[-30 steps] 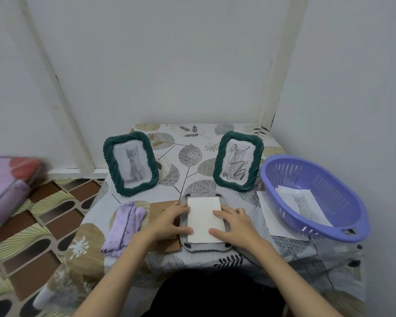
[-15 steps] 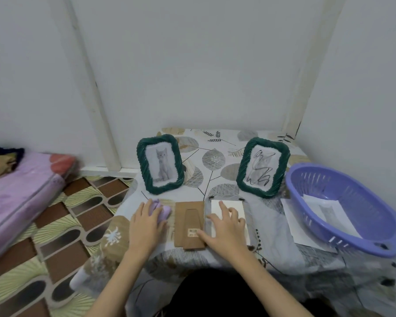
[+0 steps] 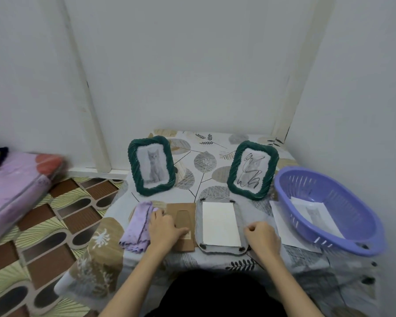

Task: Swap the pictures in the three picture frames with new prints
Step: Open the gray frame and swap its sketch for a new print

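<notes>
Left hand (image 3: 167, 227): moved off the purple cloth (image 3: 137, 225), now flat on the brown back board (image 3: 183, 225), fingers straight.
Right hand (image 3: 262, 234): came off the print, now a loose fist w/ nothing in it, next to the frame.
Open frame (image 3: 222, 225): face down on worktop, white print (image 3: 221, 224) inside.
Means: back board prob goes on next.

The worktop (image 3: 206, 147), draped in a leaf-print cloth, stands in a corner of plain pale grey walls (image 3: 181, 65). Two pale vertical strips run up the walls behind it. Left of the worktop lies a patterned brown-and-green floor (image 3: 55, 225), with a pink-covered mattress (image 3: 12, 186) at its far left.
</notes>
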`<state>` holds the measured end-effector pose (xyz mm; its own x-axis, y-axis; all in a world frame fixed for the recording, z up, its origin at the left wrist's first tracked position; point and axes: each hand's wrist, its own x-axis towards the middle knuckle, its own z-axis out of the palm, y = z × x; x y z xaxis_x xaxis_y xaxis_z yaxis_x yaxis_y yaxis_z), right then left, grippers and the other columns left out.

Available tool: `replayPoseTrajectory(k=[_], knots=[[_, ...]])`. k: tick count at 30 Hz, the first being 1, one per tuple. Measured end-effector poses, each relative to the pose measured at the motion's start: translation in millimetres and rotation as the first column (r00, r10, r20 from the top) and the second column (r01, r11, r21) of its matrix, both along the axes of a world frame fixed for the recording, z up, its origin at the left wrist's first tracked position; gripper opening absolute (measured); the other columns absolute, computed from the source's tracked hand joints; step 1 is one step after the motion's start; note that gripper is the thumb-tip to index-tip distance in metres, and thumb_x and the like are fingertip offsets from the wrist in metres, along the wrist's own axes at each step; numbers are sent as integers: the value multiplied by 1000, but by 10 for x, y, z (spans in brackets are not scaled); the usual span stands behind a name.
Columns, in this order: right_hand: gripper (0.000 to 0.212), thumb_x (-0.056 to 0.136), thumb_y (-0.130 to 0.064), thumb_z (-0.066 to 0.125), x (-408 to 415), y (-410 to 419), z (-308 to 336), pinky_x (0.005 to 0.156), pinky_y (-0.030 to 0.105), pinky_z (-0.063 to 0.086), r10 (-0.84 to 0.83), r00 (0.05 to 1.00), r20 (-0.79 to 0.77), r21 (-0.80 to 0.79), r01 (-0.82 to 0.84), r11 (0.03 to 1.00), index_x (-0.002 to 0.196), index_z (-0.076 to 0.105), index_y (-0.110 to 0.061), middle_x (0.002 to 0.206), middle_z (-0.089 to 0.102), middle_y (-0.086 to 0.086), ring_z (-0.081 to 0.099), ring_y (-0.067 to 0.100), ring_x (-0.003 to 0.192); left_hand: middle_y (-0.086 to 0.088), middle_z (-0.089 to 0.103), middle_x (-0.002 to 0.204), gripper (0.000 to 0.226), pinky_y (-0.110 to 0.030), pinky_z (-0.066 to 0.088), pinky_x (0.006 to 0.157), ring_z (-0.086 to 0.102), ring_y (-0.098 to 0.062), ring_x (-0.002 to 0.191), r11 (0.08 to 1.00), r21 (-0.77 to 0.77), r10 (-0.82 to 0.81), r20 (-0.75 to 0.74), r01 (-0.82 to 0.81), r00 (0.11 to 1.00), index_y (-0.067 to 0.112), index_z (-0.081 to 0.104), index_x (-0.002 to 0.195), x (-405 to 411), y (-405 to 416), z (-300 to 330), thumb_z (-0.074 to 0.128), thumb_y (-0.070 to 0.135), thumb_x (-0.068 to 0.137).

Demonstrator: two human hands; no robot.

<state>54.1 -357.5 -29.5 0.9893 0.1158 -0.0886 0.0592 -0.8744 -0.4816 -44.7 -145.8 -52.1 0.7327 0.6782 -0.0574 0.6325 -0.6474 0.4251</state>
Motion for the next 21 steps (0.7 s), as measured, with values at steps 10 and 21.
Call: replayPoseTrajectory(k=[10,21], knots=[[29,81,-17,56,281,-287,-129,61,31,45,-70,997,-13,154,71,986,53,58,-10,68,64,12,58,33,69,-12,40,134,87,-40,31,105,33,-30,126,997,-61,55,64,-51,996,7,39,126,2,-233,-24,64,66,67],[22,88,-18,54,206,-298,-215,61,30,42,22,995,93,243,-44,969,79,70,-5,80,70,12,59,29,73,-14,48,131,72,-42,32,105,39,-34,124,982,-113,173,210,-152,962,11,41,132,69,-291,19,67,28,67]])
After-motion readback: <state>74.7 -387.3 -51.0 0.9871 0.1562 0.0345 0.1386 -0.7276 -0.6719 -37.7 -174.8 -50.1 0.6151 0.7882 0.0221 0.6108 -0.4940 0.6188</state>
